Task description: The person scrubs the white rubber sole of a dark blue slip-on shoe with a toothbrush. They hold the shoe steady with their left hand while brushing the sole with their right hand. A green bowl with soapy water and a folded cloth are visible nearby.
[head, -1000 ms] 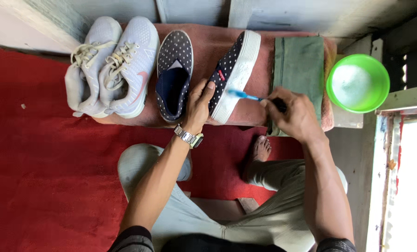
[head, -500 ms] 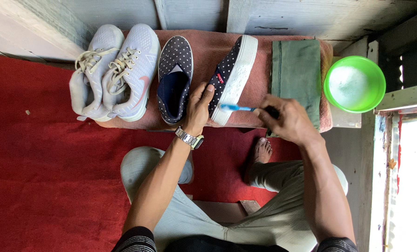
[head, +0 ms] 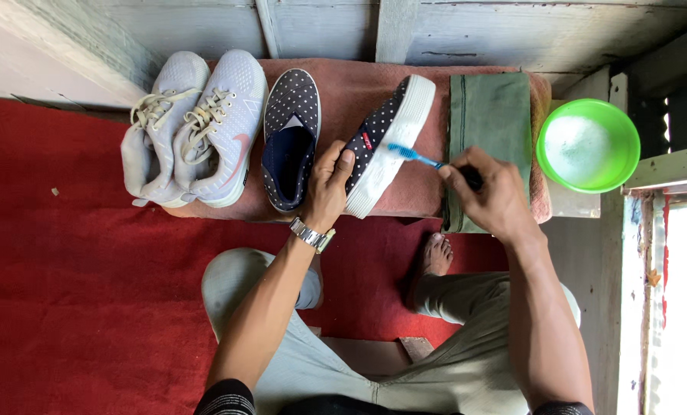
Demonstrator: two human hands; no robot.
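My left hand (head: 328, 184) grips a navy polka-dot slip-on shoe (head: 385, 131) tilted on its side, its white sole facing right. My right hand (head: 493, 192) holds a blue toothbrush (head: 412, 155) whose bristle end touches that white sole. The matching polka-dot shoe (head: 289, 134) lies flat and upright just left of my left hand. Both rest on a reddish-brown towel (head: 359, 88).
A pair of grey laced sneakers (head: 193, 127) sits at the towel's left end. A folded green cloth (head: 491, 115) lies under my right hand. A green bowl of white foamy liquid (head: 587, 144) stands at right. Red carpet (head: 67, 292) covers the floor; my bare foot (head: 434, 257) rests below.
My right hand has shifted the toothbrush slightly along the white sole. My left hand keeps its hold on the tilted shoe.
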